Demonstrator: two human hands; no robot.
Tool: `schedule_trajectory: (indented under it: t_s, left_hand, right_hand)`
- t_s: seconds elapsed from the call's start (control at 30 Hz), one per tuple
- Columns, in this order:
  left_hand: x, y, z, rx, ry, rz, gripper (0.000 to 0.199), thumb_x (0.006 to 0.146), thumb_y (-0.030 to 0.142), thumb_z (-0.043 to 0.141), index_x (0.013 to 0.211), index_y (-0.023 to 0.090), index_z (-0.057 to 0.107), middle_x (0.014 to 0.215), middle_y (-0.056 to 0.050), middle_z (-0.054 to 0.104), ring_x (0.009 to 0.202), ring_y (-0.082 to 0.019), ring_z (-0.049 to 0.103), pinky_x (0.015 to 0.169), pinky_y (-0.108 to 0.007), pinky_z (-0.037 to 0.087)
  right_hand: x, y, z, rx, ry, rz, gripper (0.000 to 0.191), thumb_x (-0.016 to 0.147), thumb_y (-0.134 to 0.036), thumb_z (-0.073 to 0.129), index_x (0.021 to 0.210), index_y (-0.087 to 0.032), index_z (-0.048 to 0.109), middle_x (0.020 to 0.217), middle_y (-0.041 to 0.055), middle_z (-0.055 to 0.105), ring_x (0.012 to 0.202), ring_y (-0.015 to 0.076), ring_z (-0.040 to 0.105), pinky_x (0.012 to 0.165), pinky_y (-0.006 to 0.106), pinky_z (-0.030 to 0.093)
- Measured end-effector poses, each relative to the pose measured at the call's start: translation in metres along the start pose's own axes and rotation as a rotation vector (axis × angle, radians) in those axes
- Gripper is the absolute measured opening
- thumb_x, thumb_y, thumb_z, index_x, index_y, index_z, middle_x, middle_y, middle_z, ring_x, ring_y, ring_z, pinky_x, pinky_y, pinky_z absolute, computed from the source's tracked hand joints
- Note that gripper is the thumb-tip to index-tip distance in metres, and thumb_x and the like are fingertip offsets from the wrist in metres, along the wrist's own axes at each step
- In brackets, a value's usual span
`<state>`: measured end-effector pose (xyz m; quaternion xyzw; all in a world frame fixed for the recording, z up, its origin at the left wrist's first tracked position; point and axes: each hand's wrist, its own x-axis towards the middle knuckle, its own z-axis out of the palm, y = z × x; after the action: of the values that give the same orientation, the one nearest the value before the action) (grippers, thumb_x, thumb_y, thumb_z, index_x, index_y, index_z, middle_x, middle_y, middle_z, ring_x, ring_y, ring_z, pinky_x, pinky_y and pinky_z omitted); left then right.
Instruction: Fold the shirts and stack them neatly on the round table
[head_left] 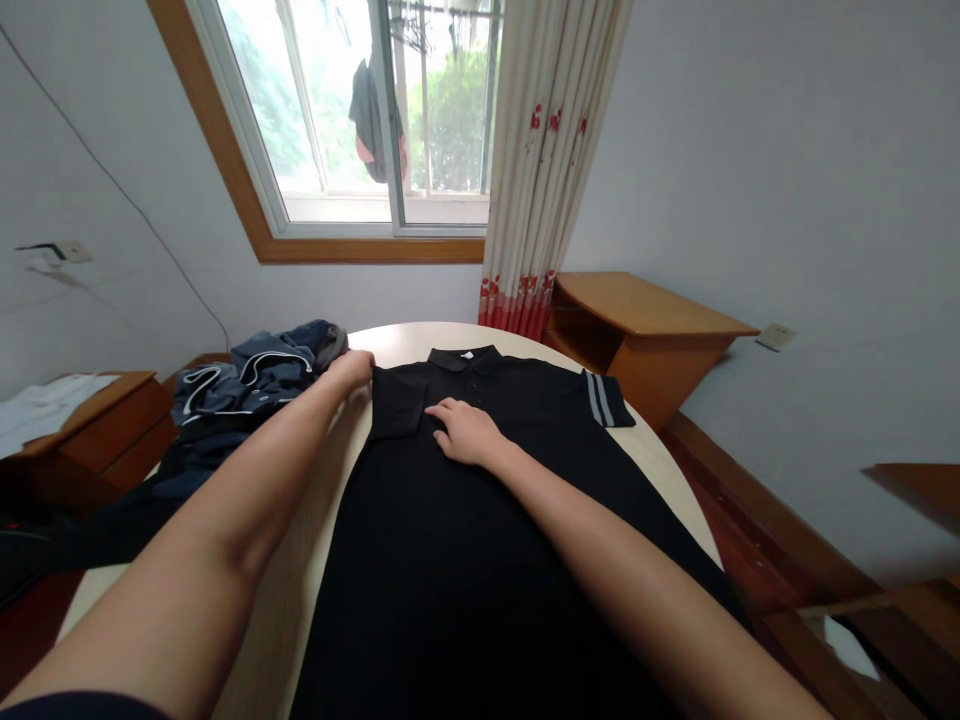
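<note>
A black polo shirt point(480, 540) lies spread on the round table, its collar at the far end and its lower part running toward me. The sleeve on the left is folded inward over the chest, while the sleeve on the right point(607, 400) sticks out and shows two grey stripes. My left hand point(355, 368) is closed at the folded shoulder corner, its fingertips partly hidden. On the chest, beside the folded sleeve's edge, rests my right hand point(469, 430), palm down with fingers apart.
A heap of dark clothes point(255, 380) with white piping sits at the table's left edge. The pale round table point(694, 495) stands below a window. To the right are a curtain point(551, 150) and a wooden desk point(652, 305); a wooden cabinet point(139, 425) is at the left.
</note>
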<state>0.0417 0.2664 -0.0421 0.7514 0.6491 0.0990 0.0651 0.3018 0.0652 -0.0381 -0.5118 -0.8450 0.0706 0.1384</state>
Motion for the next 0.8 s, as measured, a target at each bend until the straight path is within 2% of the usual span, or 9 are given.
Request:
schedule_trajectory:
  t_s: [0.1, 0.2, 0.27, 0.4, 0.5, 0.6, 0.73, 0.8]
  left_hand:
    - [0.002, 0.006, 0.000, 0.067, -0.110, 0.032, 0.018, 0.075, 0.026, 0.070, 0.089, 0.019, 0.076, 0.080, -0.008, 0.073, 0.087, -0.024, 0.067, 0.087, -0.034, 0.051]
    - [0.001, 0.012, 0.001, 0.061, -0.147, 0.063, 0.022, 0.084, 0.026, 0.062, 0.093, 0.012, 0.076, 0.086, -0.009, 0.075, 0.082, -0.019, 0.064, 0.084, -0.029, 0.050]
    - [0.000, 0.013, 0.001, 0.048, -0.169, 0.078, 0.025, 0.086, 0.031, 0.060, 0.095, 0.013, 0.076, 0.086, -0.007, 0.076, 0.078, -0.017, 0.064, 0.079, -0.027, 0.051]
    - [-0.004, 0.012, 0.000, 0.049, -0.183, 0.113, 0.020, 0.080, 0.033, 0.068, 0.090, 0.019, 0.076, 0.081, -0.004, 0.076, 0.074, -0.018, 0.066, 0.074, -0.026, 0.052]
    - [-0.008, 0.014, -0.003, 0.056, -0.133, 0.137, 0.021, 0.080, 0.030, 0.065, 0.094, 0.020, 0.076, 0.097, -0.006, 0.077, 0.088, -0.022, 0.069, 0.083, -0.029, 0.053]
    - [-0.012, 0.022, -0.004, 0.070, -0.101, 0.165, 0.029, 0.082, 0.031, 0.063, 0.106, 0.023, 0.076, 0.110, -0.006, 0.076, 0.104, -0.026, 0.068, 0.098, -0.036, 0.048]
    - [-0.018, 0.041, -0.001, 0.072, -0.142, 0.252, 0.044, 0.086, 0.041, 0.061, 0.126, 0.025, 0.070, 0.115, -0.007, 0.077, 0.113, -0.028, 0.066, 0.111, -0.048, 0.036]
    - [-0.019, 0.050, 0.001, 0.075, -0.169, 0.274, 0.045, 0.085, 0.043, 0.064, 0.126, 0.026, 0.070, 0.117, -0.008, 0.076, 0.114, -0.029, 0.066, 0.111, -0.050, 0.035]
  right_hand:
    - [0.017, -0.001, 0.008, 0.014, 0.017, 0.008, 0.052, 0.090, -0.018, 0.056, 0.142, -0.022, 0.059, 0.139, 0.0117, 0.060, 0.118, 0.0303, 0.058, 0.094, 0.042, 0.050]
    - [0.022, -0.001, 0.021, 0.014, 0.060, -0.010, 0.050, 0.091, -0.016, 0.052, 0.140, -0.022, 0.062, 0.136, 0.0111, 0.062, 0.117, 0.0293, 0.055, 0.096, 0.043, 0.048]
    - [0.021, -0.001, 0.027, 0.020, 0.084, -0.027, 0.047, 0.094, -0.016, 0.049, 0.137, -0.022, 0.064, 0.132, 0.0109, 0.063, 0.116, 0.0287, 0.054, 0.096, 0.043, 0.047]
    - [0.019, 0.002, 0.032, 0.057, 0.083, -0.090, 0.043, 0.094, -0.015, 0.050, 0.133, -0.022, 0.068, 0.127, 0.0097, 0.065, 0.113, 0.0273, 0.054, 0.096, 0.042, 0.045]
    - [0.020, 0.004, 0.032, 0.116, 0.096, -0.118, 0.041, 0.092, -0.011, 0.052, 0.126, -0.021, 0.071, 0.124, 0.0079, 0.067, 0.111, 0.0248, 0.055, 0.096, 0.040, 0.044]
    - [0.021, 0.005, 0.032, 0.161, 0.106, -0.132, 0.039, 0.091, -0.010, 0.054, 0.121, -0.022, 0.074, 0.121, 0.0073, 0.067, 0.109, 0.0232, 0.056, 0.097, 0.039, 0.044]
    - [0.020, 0.008, 0.032, 0.173, 0.112, -0.156, 0.037, 0.090, -0.011, 0.054, 0.120, -0.021, 0.074, 0.121, 0.0074, 0.068, 0.110, 0.0238, 0.056, 0.098, 0.040, 0.044]
    - [0.021, 0.010, 0.033, 0.193, 0.115, -0.162, 0.035, 0.090, -0.013, 0.056, 0.119, -0.021, 0.074, 0.120, 0.0072, 0.068, 0.110, 0.0240, 0.057, 0.098, 0.041, 0.045]
